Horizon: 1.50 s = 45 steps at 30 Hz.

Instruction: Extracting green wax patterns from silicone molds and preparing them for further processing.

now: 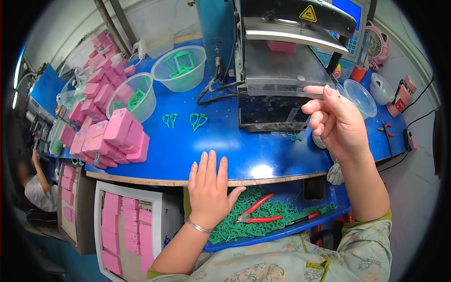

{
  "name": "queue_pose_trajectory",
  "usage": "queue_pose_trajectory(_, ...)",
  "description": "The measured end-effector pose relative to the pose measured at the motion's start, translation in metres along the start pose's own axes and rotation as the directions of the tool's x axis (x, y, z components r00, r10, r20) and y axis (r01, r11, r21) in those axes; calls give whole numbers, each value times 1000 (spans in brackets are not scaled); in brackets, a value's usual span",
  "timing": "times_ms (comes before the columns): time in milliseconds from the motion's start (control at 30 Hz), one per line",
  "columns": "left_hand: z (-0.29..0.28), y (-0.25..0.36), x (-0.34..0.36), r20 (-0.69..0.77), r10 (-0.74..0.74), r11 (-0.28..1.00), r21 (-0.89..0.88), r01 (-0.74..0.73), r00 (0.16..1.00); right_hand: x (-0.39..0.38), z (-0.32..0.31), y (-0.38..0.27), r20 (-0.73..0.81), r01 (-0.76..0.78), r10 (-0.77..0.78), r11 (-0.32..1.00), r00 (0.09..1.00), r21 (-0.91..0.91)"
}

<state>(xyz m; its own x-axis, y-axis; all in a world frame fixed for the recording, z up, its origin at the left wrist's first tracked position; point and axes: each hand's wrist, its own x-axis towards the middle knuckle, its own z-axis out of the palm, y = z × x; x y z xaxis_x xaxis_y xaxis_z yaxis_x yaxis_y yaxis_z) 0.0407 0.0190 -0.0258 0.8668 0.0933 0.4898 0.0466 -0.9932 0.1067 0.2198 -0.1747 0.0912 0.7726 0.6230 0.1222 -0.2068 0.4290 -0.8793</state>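
Observation:
My left hand (pixel 209 185) lies flat, fingers together, on the front edge of the blue worktable (pixel 263 157), holding nothing. My right hand (pixel 336 120) is raised at the right front corner of the clear plastic guard (pixel 286 89) of the press machine (pixel 286 51), forefinger and thumb touching its edge. A pink block (pixel 281 45) sits inside the machine under the black upper plate. Two small green plastic frames (pixel 170 120) (pixel 198 120) lie on the table in front of the machine.
Pink boxes (pixel 115 136) are stacked at the left, with two clear bowls (pixel 133 96) (pixel 181 68) of green parts behind. A lower blue tray (pixel 282 230) holds green scrap and red-handled cutters (pixel 256 214). A white crate (pixel 127 225) of pink boxes stands below left. Another person's arm (pixel 37 176) shows far left.

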Motion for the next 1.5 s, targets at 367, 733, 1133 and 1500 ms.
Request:
queue_pose_trajectory(367, -2, 3, 0, 46, -11, 1000, 23, 10, 999, 2, 10, 16, -88, 102, -105, 994, 991, -33)
queue_pose_trajectory(733, -2, 8, -3, 80, -36, 998, 56, 32, 996, 0, 8, 12, -124, 15, -23, 998, 992, -66)
queue_pose_trajectory(1133, -5, 10, -6, 118, -10, 996, 91, -1, 993, 2, 10, 7, -116, -25, 15, 996, 993, -84)
queue_pose_trajectory(1500, -37, -87, -56, -308, -659, 688, -616, 383, 687, -32, 4, 34, -62, -64, 35, 819, 997, -570)
